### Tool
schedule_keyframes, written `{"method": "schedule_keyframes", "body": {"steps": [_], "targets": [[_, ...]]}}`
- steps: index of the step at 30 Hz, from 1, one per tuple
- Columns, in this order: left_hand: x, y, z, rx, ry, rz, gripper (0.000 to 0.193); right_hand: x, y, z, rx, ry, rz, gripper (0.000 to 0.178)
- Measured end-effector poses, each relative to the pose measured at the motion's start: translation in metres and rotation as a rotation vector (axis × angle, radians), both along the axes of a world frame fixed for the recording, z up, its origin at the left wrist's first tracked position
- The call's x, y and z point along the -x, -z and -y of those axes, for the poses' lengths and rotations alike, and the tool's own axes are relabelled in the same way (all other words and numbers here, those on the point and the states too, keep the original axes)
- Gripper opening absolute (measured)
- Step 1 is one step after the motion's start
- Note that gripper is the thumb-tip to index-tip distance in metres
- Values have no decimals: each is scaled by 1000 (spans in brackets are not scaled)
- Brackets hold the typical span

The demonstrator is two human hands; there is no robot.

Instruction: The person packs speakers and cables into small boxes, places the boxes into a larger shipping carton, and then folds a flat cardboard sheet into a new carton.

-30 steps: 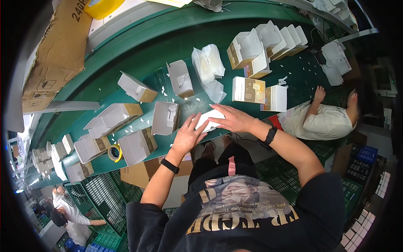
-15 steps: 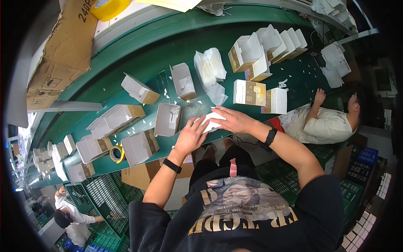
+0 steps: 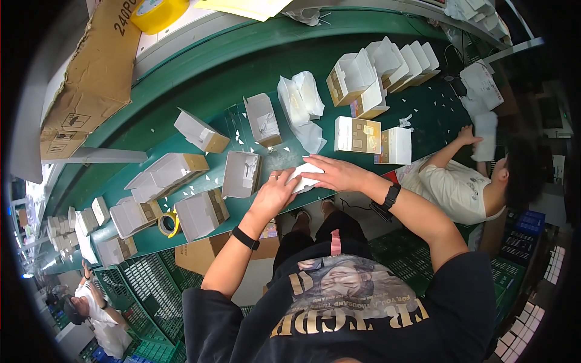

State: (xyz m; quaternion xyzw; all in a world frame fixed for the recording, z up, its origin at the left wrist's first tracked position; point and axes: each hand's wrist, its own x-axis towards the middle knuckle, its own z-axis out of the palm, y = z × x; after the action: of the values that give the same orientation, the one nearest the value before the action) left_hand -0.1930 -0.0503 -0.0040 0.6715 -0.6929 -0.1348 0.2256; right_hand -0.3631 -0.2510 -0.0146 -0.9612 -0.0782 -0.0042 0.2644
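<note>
Both hands are closed on a small white wrapped item (image 3: 307,178) at the near edge of the green work table (image 3: 232,134). My left hand (image 3: 273,192) grips its left side, and my right hand (image 3: 338,174) presses fingers over its top and right side. Whether paper or plastic covers it I cannot make out. Just left of my hands stands a lidless white and brown box (image 3: 242,174) with a small white piece inside. Another such box (image 3: 262,120), farther back, holds a thin white cable-like piece. White wrapped bundles (image 3: 301,106) lie beyond my hands.
More lidless boxes (image 3: 203,213) stand to the left, near a roll of yellow tape (image 3: 169,224). Closed-looking boxes (image 3: 358,134) and a row of upright ones (image 3: 387,63) are at the right. A co-worker (image 3: 454,175) sits at the right; another person (image 3: 97,317) is at lower left.
My hands stay on the white item with only slight finger shifts. The co-worker at right has reached toward white packages at the table's end; the person at lower left has raised an arm.
</note>
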Motion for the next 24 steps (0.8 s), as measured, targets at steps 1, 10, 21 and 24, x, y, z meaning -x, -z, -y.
{"method": "schedule_keyframes", "body": {"steps": [1,10,21,24], "targets": [[3,-5,5,-80,-17,9,47,0,-1,0,3,-5,0,46],[7,7,-13,-19,-47,5,51,2,3,-2,16,-10,16,47],[18,36,-23,77,-90,111,54,4,2,-8,76,22,51,49],[19,46,-24,104,-89,174,54,5,4,-11,132,14,66,51]]}}
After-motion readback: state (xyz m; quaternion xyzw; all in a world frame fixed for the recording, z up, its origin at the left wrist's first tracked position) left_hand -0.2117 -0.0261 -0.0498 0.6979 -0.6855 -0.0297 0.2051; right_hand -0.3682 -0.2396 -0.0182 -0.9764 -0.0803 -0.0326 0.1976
